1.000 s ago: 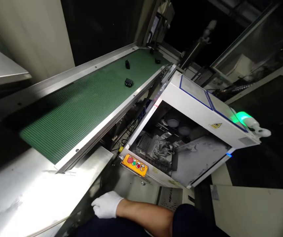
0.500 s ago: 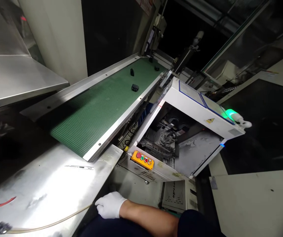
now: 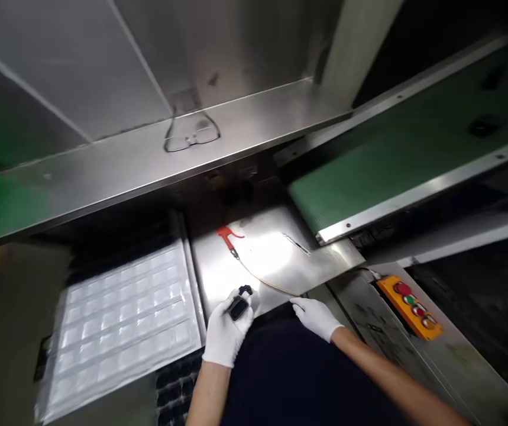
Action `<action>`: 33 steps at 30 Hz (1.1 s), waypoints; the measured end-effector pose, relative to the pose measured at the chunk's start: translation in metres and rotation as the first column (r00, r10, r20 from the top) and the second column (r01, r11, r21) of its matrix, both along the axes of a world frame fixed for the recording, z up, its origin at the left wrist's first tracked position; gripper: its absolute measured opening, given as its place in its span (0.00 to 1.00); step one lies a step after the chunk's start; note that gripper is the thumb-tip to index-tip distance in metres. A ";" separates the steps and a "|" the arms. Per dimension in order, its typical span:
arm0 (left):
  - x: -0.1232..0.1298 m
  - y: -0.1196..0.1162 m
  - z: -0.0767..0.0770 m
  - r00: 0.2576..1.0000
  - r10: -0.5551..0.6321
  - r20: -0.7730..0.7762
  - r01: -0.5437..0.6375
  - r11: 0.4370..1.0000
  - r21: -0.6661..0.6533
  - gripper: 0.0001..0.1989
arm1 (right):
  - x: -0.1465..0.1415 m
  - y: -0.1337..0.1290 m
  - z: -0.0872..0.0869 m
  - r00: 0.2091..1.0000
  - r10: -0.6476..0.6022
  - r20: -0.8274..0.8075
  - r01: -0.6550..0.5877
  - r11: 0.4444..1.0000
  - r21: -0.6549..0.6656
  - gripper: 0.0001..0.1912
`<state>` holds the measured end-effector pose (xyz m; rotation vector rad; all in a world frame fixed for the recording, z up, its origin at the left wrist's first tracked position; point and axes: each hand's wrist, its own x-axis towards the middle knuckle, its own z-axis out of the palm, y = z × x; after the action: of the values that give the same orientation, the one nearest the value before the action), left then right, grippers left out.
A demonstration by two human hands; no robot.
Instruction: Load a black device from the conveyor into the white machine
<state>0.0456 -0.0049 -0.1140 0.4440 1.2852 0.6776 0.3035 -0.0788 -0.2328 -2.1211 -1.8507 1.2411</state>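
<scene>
Your gloved left hand grasps a black rectangular piece, a smaller black piece just beyond it, at the steel table's near edge. Your gloved right hand is curled by the thin hose; I can't tell whether it grips it. Farther out lie the red air gun and, right of it, a utility knife.
</scene>
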 end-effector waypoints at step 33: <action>-0.029 -0.007 0.105 0.639 0.486 0.595 -0.293 0.870 -0.396 0.22 | -0.061 0.042 0.011 1.000 0.017 0.007 -0.016 0.999 -0.034 0.16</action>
<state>0.0166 -0.0122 -0.0095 -0.3291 0.7275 0.9129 0.2420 -0.0373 -0.2216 -2.1340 -1.8669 1.2790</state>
